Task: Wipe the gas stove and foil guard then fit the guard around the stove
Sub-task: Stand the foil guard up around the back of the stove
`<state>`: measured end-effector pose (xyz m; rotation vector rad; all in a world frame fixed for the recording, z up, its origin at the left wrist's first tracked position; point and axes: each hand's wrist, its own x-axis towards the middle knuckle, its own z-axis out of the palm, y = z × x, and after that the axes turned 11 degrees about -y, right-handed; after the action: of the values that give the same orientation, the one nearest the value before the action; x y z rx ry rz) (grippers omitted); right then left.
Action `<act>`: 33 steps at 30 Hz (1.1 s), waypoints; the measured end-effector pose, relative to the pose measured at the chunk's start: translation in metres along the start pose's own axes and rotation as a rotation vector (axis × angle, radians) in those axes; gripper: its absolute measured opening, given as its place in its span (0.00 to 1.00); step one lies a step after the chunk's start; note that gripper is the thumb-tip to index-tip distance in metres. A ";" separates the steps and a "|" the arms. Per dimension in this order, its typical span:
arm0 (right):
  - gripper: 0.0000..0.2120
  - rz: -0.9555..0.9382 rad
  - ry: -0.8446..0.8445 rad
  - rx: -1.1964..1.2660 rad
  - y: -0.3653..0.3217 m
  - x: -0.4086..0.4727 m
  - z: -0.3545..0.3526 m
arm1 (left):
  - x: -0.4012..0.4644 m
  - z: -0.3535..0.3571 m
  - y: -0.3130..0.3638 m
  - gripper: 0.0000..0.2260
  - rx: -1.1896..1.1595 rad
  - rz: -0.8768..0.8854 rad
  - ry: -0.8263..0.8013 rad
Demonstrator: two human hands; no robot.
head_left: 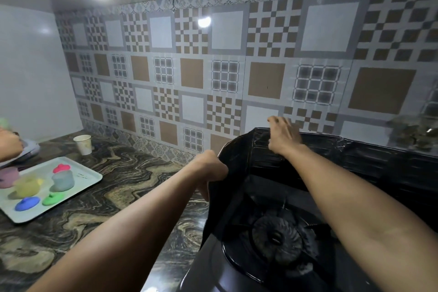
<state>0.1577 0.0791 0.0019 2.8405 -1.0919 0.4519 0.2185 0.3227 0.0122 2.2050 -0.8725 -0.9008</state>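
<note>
A black gas stove (213, 265) stands at the lower right, its round burner (276, 236) under a pan support. A dark, shiny foil guard (355, 161) stands curved around the stove's left side and back, against the tiled wall. My left hand (209, 169) grips the guard's left panel at its top edge, fingers curled over it. My right hand (283, 136) holds the guard's top edge at the back corner, fingers hooked over the far side. No cloth shows in either hand.
The marbled counter (113, 187) stretches left of the stove. A white tray (81, 176) with several coloured cups and lids lies at the left, a paper cup (83, 144) behind it. Another person's hand (9, 144) shows at the far left edge. Patterned wall tiles rise behind.
</note>
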 end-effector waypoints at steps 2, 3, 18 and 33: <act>0.37 0.137 -0.071 -0.041 0.020 -0.002 -0.006 | 0.000 -0.001 -0.001 0.09 -0.033 0.018 -0.006; 0.38 0.192 -0.123 -0.063 0.030 -0.003 -0.008 | 0.001 0.000 -0.001 0.10 -0.052 0.027 -0.013; 0.30 0.158 -0.180 0.015 0.062 -0.024 -0.012 | 0.013 0.012 0.000 0.15 -0.119 0.086 0.054; 0.32 0.119 -0.192 0.005 0.048 -0.030 -0.020 | 0.002 -0.005 -0.013 0.17 0.022 0.065 0.205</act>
<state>0.1000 0.0661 0.0100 2.8822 -1.2989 0.1918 0.2277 0.3298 0.0050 2.2277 -0.8529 -0.6240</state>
